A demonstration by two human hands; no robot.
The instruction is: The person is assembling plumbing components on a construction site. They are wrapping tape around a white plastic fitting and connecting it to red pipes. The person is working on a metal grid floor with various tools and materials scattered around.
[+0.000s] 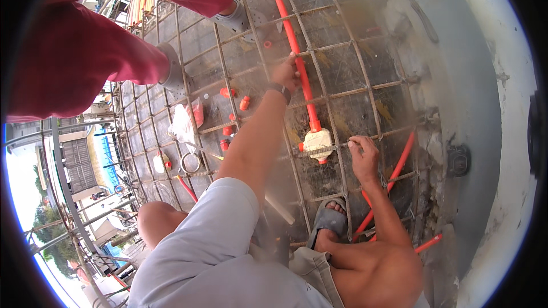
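Note:
My left hand [287, 74], with a dark band at the wrist, reaches forward, its fingers closed against the side of a long orange pipe [305, 84]. The pipe runs beneath the rebar grid [326, 98]. Its near end joins a junction box [317, 142] covered in pale tape, with short orange stubs at its edges. Just right of the box, my right hand [364, 157] hovers by a rebar bar with thumb and fingers pinched together. Anything between those fingertips is too small to make out.
Orange fittings [244, 102], a white plastic bag [182, 125] and a tape ring [190, 162] lie left of my arm. More orange pipes [402, 162] lie right. A person in red trousers [85, 51] stands at left. A pale wall [485, 108] bounds the right.

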